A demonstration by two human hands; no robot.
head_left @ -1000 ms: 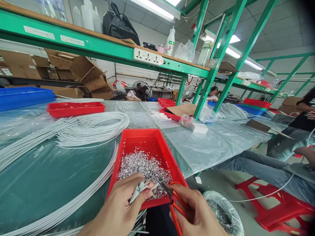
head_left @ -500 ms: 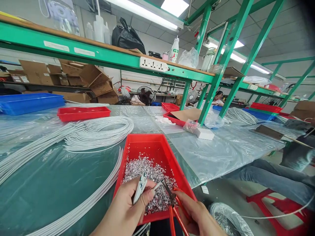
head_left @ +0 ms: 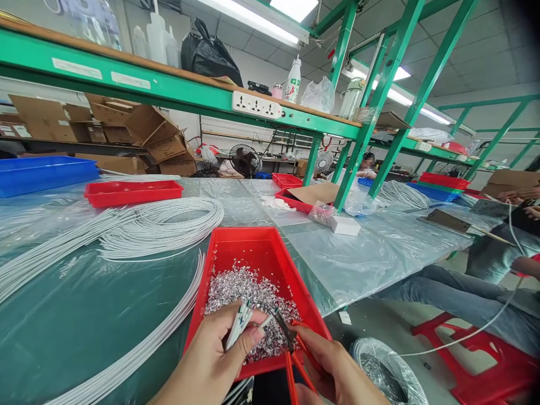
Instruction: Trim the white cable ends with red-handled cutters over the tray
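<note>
Nippers (head_left: pixel 291 341), wrapped in the right hand (head_left: pixel 337 363), edged nearer the white cable (head_left: pixel 266 322) pinched in the left hand (head_left: pixel 221 346), six o'clock; trimming seemed under way.

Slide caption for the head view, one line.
Over a red tray of silvery scraps, the left hand grips white cables while the right hand holds red-handled pliers.

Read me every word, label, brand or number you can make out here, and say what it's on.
Perhaps "LA", part of a longer word: white bottle; its other print is too blurred.
Labels on the green shelf edge: nothing legible.
Labels on the cardboard boxes: too small to read.
</note>
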